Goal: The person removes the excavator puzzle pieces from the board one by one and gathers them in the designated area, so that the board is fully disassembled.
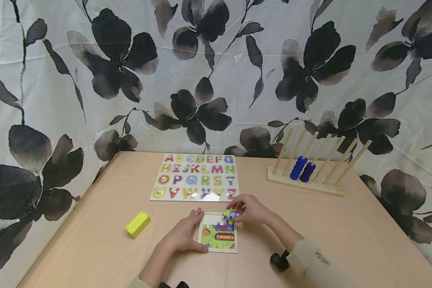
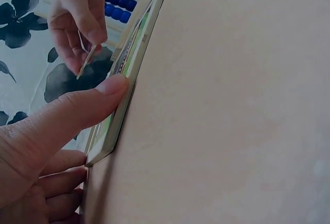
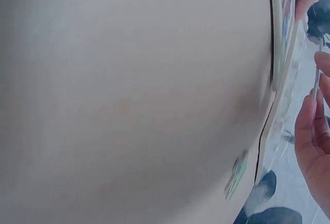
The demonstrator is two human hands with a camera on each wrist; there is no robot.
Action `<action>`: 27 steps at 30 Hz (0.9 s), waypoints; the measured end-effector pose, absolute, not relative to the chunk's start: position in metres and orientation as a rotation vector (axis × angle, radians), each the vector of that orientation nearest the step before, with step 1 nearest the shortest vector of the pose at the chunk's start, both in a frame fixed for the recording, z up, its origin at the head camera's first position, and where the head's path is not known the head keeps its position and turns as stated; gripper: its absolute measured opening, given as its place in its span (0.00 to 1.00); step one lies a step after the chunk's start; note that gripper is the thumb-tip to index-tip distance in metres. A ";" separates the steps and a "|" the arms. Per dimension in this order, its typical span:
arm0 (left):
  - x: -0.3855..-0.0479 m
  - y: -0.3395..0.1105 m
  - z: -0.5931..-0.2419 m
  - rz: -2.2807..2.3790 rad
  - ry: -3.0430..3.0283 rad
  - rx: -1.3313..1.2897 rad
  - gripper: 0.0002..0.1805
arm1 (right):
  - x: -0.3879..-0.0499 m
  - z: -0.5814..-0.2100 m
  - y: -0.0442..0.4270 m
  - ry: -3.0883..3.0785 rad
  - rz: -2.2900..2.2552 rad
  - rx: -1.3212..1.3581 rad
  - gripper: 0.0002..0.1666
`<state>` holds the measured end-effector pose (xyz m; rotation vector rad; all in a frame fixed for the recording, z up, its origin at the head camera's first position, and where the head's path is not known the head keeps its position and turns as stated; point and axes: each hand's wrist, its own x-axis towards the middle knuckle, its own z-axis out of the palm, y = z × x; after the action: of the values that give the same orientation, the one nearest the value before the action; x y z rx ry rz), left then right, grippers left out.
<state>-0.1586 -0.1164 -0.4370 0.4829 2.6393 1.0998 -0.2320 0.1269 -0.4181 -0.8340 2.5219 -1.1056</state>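
Note:
A small jigsaw puzzle in a wooden frame (image 1: 219, 251) lies on the table, with a picture of a vehicle on green filling its lower part. Its upper left part is bare white. My left hand (image 1: 183, 233) rests along the frame's left side, its thumb (image 2: 111, 87) pressing the near edge. Between thumb and fingertips, my right hand (image 1: 251, 209) pinches a green and purple puzzle piece (image 1: 230, 216) over the frame's upper right. Edge-on, the thin piece (image 3: 317, 82) shows in the right wrist view. A small colourful flat thing (image 3: 236, 175) lies on the table there, too blurred to name.
Behind the puzzle lies an alphabet board (image 1: 194, 195) with colourful letters. At the back right stands a wooden peg rack (image 1: 304, 185) with blue and purple beads on two rods. A yellow block (image 1: 138, 225) lies to the left on the wooden table (image 1: 93, 244).

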 end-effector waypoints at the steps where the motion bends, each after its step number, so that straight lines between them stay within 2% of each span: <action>1: -0.159 -0.116 -0.437 1.080 2.646 0.488 0.56 | -0.232 -0.418 0.130 2.527 -1.110 -0.829 0.17; 27: -0.157 -0.117 -0.439 1.122 2.627 0.503 0.57 | -0.232 -0.413 0.214 2.698 -1.077 -0.803 0.17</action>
<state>-0.1572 -0.1173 -0.4386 0.5034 2.6266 1.1220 -0.2325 0.2143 -0.4131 -0.8031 2.6983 -1.0771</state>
